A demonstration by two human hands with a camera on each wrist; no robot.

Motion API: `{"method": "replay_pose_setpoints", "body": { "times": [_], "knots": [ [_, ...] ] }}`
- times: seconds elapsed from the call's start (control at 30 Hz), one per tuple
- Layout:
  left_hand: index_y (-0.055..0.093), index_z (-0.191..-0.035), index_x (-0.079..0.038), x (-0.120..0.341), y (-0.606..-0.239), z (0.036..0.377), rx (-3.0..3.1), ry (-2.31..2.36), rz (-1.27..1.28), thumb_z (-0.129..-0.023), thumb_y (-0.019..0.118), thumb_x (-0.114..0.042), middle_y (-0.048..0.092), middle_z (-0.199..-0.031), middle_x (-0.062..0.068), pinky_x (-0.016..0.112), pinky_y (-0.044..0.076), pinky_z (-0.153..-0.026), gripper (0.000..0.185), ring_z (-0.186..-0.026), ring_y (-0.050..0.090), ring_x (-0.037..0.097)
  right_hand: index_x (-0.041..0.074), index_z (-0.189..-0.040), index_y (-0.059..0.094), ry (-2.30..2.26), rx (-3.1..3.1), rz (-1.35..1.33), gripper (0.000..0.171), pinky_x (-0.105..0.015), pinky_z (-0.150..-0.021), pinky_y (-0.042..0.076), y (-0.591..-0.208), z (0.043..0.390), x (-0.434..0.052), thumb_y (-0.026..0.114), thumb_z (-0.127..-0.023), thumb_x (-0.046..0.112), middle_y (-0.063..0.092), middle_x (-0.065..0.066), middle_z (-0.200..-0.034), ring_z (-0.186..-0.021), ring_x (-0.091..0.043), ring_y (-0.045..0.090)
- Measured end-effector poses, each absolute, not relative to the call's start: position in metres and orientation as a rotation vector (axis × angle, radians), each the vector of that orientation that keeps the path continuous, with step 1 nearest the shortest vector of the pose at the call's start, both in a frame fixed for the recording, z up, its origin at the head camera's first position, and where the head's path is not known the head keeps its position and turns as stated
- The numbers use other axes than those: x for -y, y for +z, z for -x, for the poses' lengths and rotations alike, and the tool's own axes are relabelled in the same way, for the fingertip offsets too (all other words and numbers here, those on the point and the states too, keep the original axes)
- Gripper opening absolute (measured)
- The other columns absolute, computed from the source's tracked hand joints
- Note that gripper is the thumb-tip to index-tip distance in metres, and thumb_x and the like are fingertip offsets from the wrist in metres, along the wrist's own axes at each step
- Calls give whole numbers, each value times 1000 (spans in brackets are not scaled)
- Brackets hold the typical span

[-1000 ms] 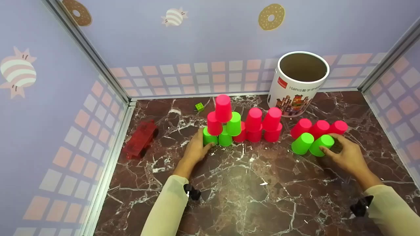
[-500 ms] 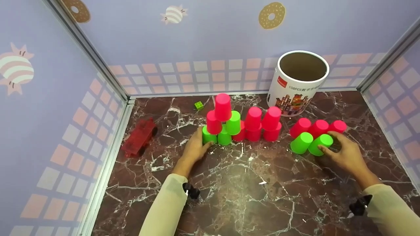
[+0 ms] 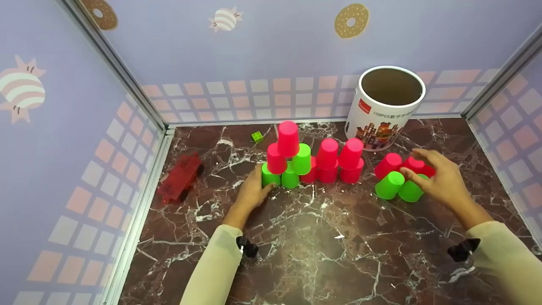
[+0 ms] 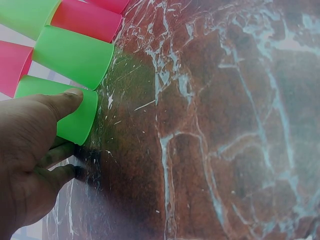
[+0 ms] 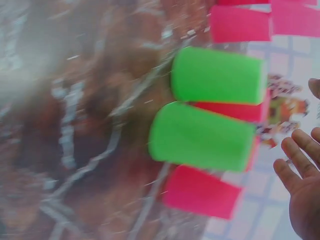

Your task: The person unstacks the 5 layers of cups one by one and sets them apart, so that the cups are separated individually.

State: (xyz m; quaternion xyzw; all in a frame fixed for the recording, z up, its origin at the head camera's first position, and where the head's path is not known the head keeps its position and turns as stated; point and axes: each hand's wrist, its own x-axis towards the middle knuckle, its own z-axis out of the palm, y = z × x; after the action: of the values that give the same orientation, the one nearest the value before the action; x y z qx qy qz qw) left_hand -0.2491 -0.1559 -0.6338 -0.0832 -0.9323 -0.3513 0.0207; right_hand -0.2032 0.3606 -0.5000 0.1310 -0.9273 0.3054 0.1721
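Observation:
My left hand (image 3: 250,191) holds the leftmost green cup (image 4: 82,112) of a stack, its thumb across the near side and fingers round the outer side. Resting above that bottom row are a red cup (image 3: 276,159) and a green cup (image 3: 302,159), topped by another red cup (image 3: 288,139). To the right of these, more red cups (image 3: 351,153) stand two levels high. My right hand (image 3: 444,180) hovers with spread fingers over the right group and grips nothing. Below it stand two green cups (image 3: 389,185), with red cups (image 3: 388,165) behind them.
A tall white cardboard bucket (image 3: 379,123) stands at the back right. A transparent red toy vehicle (image 3: 181,178) lies at the left, and a small green block (image 3: 257,137) sits near the back wall. Patterned panels enclose the marble-look table (image 3: 313,254).
My right hand has let go of the right green cup and lifted up and slightly left above the group. The left hand stays at its cup.

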Motion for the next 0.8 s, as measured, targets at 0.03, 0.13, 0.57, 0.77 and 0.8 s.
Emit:
{"method": "replay_pose_setpoints", "body": {
  "times": [0.03, 0.13, 0.57, 0.77, 0.8],
  "knots": [
    [43, -155, -13, 156, -636, 250, 2893, -1090, 254, -98, 85, -30, 67, -143, 21, 61, 53, -116, 73, -133, 67, 43, 1, -145, 68, 860, 2622, -394, 63, -14, -88, 40, -495, 206, -356, 94, -89, 17, 77, -21, -127, -107, -33, 70],
    [44, -155, -13, 156, -635, 249, 2880, -1092, 267, -98, 85, -31, 68, -142, 20, 61, 54, -114, 73, -131, 68, 42, 2, -146, 67, 875, 2607, -453, 64, -11, -96, 39, -479, 215, -342, 94, -90, 17, 76, -21, -130, -116, -41, 72],
    [44, -157, -11, 159, -654, 261, 2893, -1044, 288, -96, 86, -32, 67, -145, 20, 59, 55, -115, 77, -134, 67, 40, 2, -150, 64, 901, 2578, -719, 65, -58, -106, 58, -432, 255, -257, 90, -94, 21, 75, -18, -141, -129, -40, 71],
    [43, -159, -13, 160, -653, 261, 2922, -1058, 271, -100, 83, -33, 66, -149, 18, 56, 51, -121, 74, -139, 64, 38, 2, -155, 59, 952, 2623, -825, 68, -62, -117, 53, -417, 262, -210, 85, -99, 29, 71, -18, -146, -135, -41, 67],
    [43, -159, -14, 160, -652, 261, 2918, -1063, 270, -100, 83, -33, 66, -148, 17, 56, 51, -121, 74, -139, 65, 38, 2, -156, 58, 958, 2625, -840, 68, -61, -117, 53, -416, 263, -203, 85, -100, 30, 71, -18, -146, -135, -41, 68]
  ]
}}
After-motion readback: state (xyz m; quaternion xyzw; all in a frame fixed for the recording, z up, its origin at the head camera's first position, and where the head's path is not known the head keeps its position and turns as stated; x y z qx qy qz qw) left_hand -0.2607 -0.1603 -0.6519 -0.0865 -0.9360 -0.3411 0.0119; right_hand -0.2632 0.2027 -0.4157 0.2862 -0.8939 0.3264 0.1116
